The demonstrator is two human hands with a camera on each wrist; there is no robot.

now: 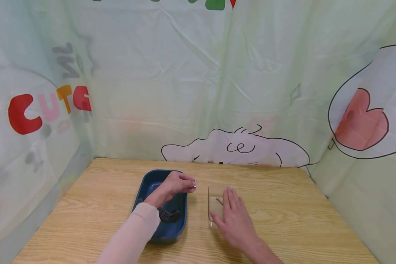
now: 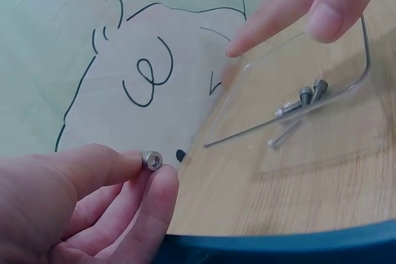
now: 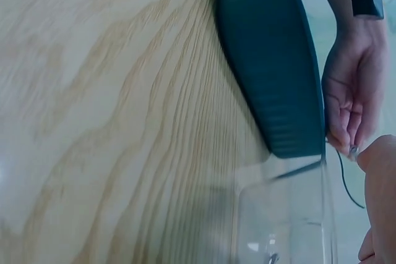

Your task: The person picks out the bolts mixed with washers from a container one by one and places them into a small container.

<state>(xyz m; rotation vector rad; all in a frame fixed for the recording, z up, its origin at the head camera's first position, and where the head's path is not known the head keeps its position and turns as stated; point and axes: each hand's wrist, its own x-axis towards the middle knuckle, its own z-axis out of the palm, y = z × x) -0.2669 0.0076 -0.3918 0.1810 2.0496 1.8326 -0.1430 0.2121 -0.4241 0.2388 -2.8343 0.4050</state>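
My left hand (image 1: 177, 183) pinches a small metal socket-head screw (image 2: 153, 161) between thumb and fingertips, its hex recess showing in the left wrist view. That hand is over the right rim of a dark blue bin (image 1: 186, 216). To its right on the table is a clear plastic box (image 3: 281, 205) with several similar screws (image 2: 306, 95) inside. My right hand (image 1: 235, 220) lies over the right side of the box, fingers straight and thumb reaching toward the near edge. It hides part of the box in the head view.
The wooden table (image 1: 283, 220) extends on both sides. A printed curtain (image 1: 184, 91) encloses its back and sides. Beside the left wrist, a black perforated piece (image 1: 169, 215) overlaps the bin's inside in the head view.
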